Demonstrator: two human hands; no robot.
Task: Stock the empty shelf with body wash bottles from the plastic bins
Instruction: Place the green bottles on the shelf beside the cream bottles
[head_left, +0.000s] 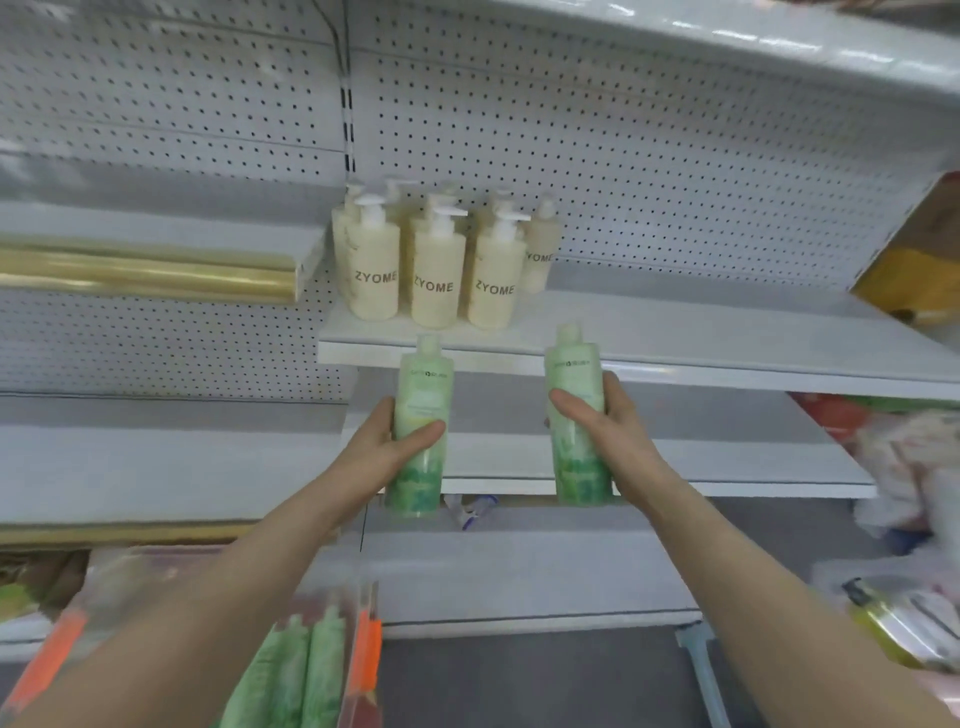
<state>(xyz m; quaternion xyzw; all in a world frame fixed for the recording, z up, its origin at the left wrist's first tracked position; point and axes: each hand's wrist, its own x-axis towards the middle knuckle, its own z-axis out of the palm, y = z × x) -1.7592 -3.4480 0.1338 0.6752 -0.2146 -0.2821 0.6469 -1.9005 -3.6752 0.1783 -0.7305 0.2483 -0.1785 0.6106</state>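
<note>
My left hand (384, 447) grips a green body wash bottle (422, 395) upright, just below the front edge of the white shelf (675, 332). My right hand (602, 431) grips a second green bottle (574, 374), also upright, its cap level with the shelf edge. On the shelf's left part stand several cream ZYOME pump bottles (434, 270). Below my arms a clear plastic bin (363, 644) with orange handles holds more green bottles (311, 670).
A perforated back panel (649, 171) rises behind the shelf. A yellow-orange box (914, 260) leans at the shelf's right end. Lower shelves (623, 467) sit beneath. Gold trim (145, 270) lines the left bay. Packaged goods (909, 613) lie at lower right.
</note>
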